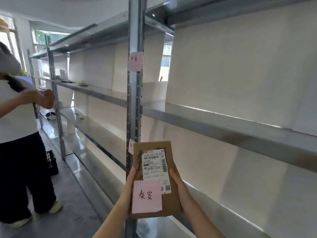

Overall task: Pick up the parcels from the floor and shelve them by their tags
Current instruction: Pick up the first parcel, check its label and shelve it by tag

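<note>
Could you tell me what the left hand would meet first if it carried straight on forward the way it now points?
Probably the metal upright post of the shelving. The left hand, gripping the parcel, points up and forward toward it, though depth is hard to judge from this view.

Parcel (155,179) before the shelf upright (134,103) — between both hands (bystander (18,143) far left).

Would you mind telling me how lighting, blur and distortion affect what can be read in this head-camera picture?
Head view: wide-angle bending curves the shelf rails; daylight from the far windows blows out that corner; the pink tag on the parcel, held between left hand and right hand, is sharp and legible; the pink note on the upright is too faint to read.
</note>
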